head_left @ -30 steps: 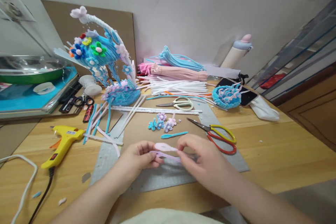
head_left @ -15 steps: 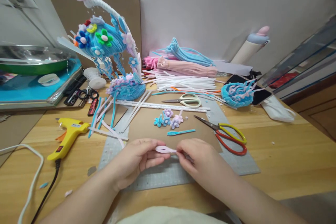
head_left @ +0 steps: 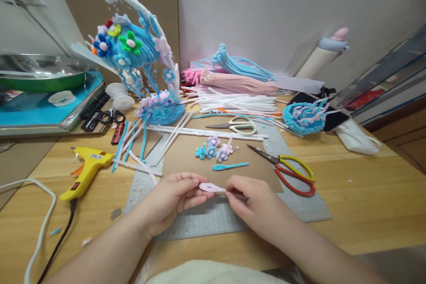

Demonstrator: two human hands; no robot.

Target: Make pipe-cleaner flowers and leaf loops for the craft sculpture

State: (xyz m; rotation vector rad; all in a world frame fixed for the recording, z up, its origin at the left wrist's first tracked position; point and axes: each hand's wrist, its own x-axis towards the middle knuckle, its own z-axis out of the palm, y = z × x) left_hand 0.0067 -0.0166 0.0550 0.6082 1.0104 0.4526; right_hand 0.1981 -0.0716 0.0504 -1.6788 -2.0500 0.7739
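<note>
Between my hands is a pale pink pipe cleaner (head_left: pixel 209 187), bent into a narrow pointed loop. My left hand (head_left: pixel 181 193) pinches the loop's rounded end between thumb and fingers. The twisted end is in the closed fingertips of my right hand (head_left: pixel 248 195). Just beyond lies a blue pipe-cleaner leaf (head_left: pixel 229 166) with a short stem, on a brown cardboard sheet (head_left: pixel 259 173). Small blue, lilac and pink pipe-cleaner flowers (head_left: pixel 213 151) sit in a cluster behind it. Scissors with red and yellow handles (head_left: pixel 293 171) lie to the right, blades partly apart.
A yellow glue gun (head_left: pixel 88 171) lies at left with its cord. Behind stands a flowered blue pipe-cleaner ornament (head_left: pixel 140 49). Pipe-cleaner bundles (head_left: pixel 238 84), white-handled scissors (head_left: pixel 241 125) and a blue woven piece (head_left: pixel 304 117) are farther back. A grey cutting mat (head_left: pixel 199 224) underlies the cardboard.
The camera view has shifted slightly. Both hands keep hold of the pink loop, which now looks a little narrower and more drawn out toward my right fingers.
</note>
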